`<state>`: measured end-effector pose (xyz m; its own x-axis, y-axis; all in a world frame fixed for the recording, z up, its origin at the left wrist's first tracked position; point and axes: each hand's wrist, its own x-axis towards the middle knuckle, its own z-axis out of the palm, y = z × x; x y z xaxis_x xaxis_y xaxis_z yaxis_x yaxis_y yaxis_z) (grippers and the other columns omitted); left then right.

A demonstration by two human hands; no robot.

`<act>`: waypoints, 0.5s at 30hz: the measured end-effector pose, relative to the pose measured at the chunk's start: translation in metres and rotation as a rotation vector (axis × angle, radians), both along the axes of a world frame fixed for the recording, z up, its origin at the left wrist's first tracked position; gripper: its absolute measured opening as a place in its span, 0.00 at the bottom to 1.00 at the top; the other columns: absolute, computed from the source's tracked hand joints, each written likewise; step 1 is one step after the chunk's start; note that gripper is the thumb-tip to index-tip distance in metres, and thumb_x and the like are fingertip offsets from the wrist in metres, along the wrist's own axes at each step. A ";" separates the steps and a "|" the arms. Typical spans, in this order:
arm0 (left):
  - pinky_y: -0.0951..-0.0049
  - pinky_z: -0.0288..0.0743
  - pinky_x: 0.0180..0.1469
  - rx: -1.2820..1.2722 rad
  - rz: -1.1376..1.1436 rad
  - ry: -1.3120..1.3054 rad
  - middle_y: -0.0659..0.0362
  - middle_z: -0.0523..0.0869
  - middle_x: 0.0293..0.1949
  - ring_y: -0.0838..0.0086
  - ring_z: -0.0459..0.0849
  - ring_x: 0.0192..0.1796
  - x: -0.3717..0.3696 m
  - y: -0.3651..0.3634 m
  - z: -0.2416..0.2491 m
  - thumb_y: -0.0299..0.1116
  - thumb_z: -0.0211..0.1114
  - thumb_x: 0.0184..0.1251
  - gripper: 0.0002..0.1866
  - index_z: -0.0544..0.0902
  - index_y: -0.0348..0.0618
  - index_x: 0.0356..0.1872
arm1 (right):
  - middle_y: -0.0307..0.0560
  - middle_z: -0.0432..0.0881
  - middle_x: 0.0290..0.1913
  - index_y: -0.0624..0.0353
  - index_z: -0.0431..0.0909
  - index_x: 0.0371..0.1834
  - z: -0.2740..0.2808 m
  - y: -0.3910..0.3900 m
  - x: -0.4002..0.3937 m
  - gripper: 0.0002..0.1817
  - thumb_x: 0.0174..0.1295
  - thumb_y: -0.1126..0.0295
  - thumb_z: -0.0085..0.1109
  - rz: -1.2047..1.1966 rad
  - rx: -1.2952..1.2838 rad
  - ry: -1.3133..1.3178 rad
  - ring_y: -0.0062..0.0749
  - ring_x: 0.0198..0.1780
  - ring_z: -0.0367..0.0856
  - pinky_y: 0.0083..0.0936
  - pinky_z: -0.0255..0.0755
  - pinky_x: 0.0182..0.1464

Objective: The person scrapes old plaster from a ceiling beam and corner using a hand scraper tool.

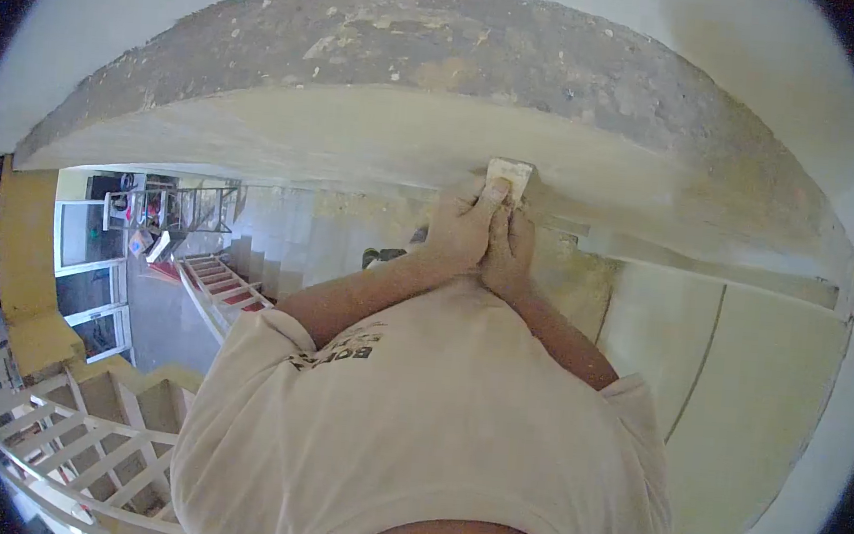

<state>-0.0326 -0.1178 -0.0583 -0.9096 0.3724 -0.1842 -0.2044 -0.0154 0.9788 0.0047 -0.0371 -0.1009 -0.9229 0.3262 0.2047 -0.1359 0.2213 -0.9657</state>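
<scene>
A small putty knife [511, 171] with a pale, plaster-smeared blade is pressed up near the smooth underside of a plastered beam [358, 126]. My left hand [458, 231] is closed on it, thumb laid along the base of the blade. Right beside it, my right hand [512, 249] is closed too, pressed against the left, its fingers around the same tool. Both palms hide the handle. Above the smooth strip, the beam's rough grey face [415, 40] shows patches and pale specks.
Below left, a ladder [219, 291] stands near a metal frame rack [186, 210] with assorted things. A white railing [82, 441] curves along the stairs at lower left. Pale wall panels [658, 330] lie to the right, and a yellow pillar [29, 256] stands at far left.
</scene>
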 end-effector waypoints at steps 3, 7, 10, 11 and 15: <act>0.80 0.69 0.29 0.152 0.043 -0.095 0.63 0.79 0.24 0.82 0.73 0.27 0.000 0.003 -0.010 0.38 0.50 0.65 0.14 0.79 0.38 0.29 | 0.58 0.71 0.23 0.66 0.67 0.23 0.011 -0.002 0.005 0.15 0.62 0.65 0.42 0.029 -0.013 -0.090 0.48 0.26 0.69 0.39 0.59 0.28; 0.80 0.65 0.24 0.083 0.080 -0.070 0.65 0.77 0.19 0.84 0.71 0.24 0.000 0.005 0.010 0.36 0.52 0.64 0.14 0.78 0.35 0.27 | 0.60 0.72 0.26 0.66 0.68 0.24 0.003 0.003 0.006 0.14 0.62 0.66 0.41 0.015 0.138 -0.041 0.47 0.28 0.71 0.40 0.60 0.27; 0.80 0.67 0.26 0.022 0.044 -0.108 0.64 0.77 0.21 0.83 0.72 0.24 0.001 -0.001 0.002 0.37 0.51 0.64 0.15 0.78 0.36 0.27 | 0.59 0.71 0.28 0.66 0.69 0.32 0.016 0.000 0.008 0.11 0.60 0.67 0.44 0.017 0.030 -0.148 0.46 0.28 0.70 0.40 0.59 0.26; 0.79 0.69 0.27 -0.142 -0.008 0.002 0.63 0.78 0.23 0.81 0.74 0.26 -0.002 -0.002 -0.005 0.39 0.51 0.65 0.15 0.78 0.37 0.28 | 0.59 0.71 0.28 0.66 0.69 0.32 0.013 -0.001 0.007 0.11 0.60 0.67 0.44 0.017 0.034 -0.138 0.46 0.28 0.70 0.40 0.59 0.26; 0.78 0.69 0.27 0.039 0.025 -0.106 0.63 0.78 0.23 0.81 0.74 0.26 0.004 0.002 0.014 0.39 0.51 0.65 0.15 0.78 0.37 0.27 | 0.58 0.70 0.32 0.68 0.69 0.40 0.007 0.006 0.011 0.13 0.60 0.68 0.44 0.107 0.141 0.001 0.47 0.30 0.70 0.40 0.62 0.30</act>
